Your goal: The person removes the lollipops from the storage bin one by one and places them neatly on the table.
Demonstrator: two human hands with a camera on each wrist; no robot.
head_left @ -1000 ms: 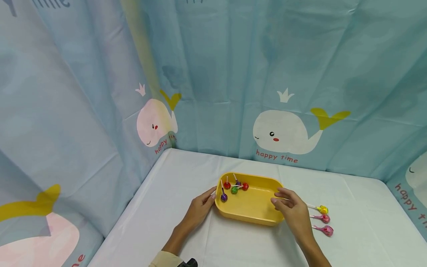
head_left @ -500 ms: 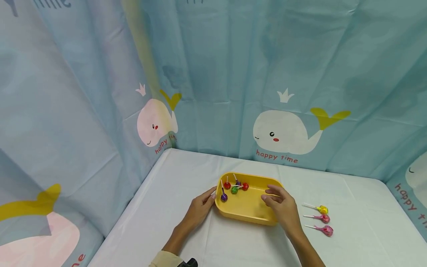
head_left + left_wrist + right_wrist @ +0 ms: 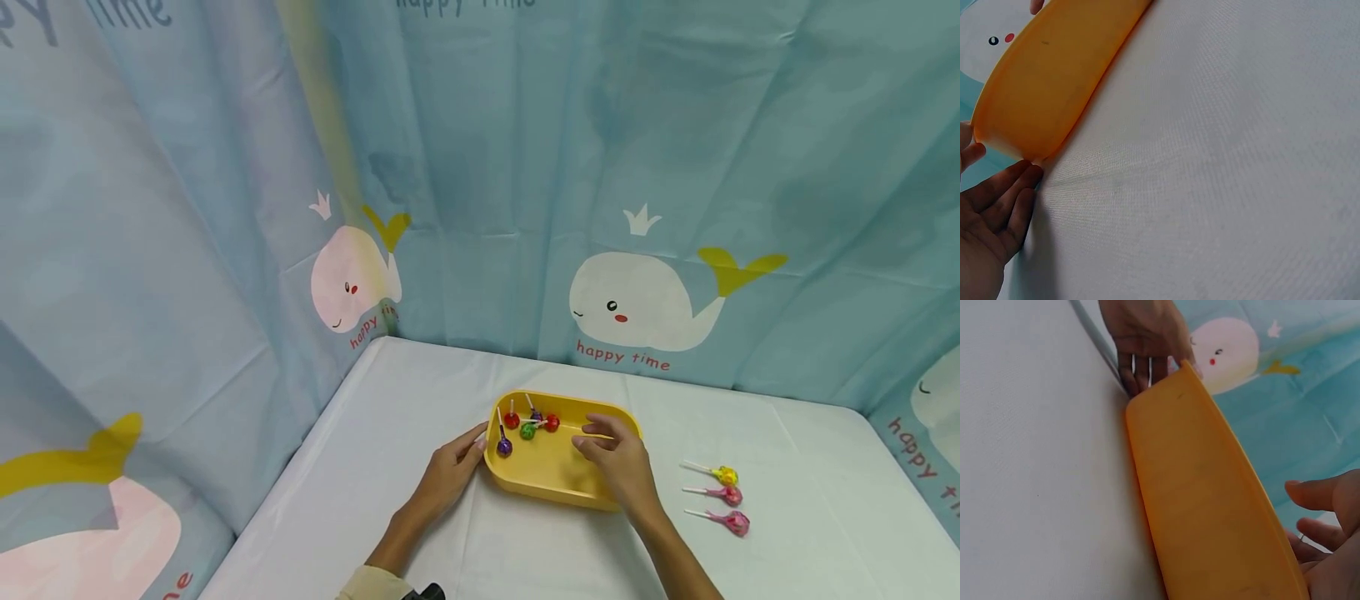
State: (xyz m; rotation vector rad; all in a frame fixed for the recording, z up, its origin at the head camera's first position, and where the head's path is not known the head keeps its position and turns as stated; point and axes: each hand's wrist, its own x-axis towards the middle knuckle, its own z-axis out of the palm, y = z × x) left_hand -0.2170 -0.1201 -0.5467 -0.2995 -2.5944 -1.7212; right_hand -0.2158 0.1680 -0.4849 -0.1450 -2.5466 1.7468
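Note:
A yellow tray sits on the white tabletop in the head view. Several wrapped lollipops lie at its left end: purple, green and red ones among them. My left hand rests against the left end of the tray, its fairly straight fingers touching the outer wall. In the left wrist view those fingers meet the tray's lower corner. My right hand hovers over the right part of the tray, thumb and forefinger apart; nothing shows between them. Part of the tray is hidden beneath it.
On the tabletop right of the tray lie a yellow lollipop and two pink ones, the nearer pink lollipop lowest, all with sticks pointing left. A blue whale-print curtain hangs behind and left of the table.
My right hand has moved left from the tray's right rim to over its inside, uncovering the sticks of the lollipops on the table. My left hand and the tray have stayed put.

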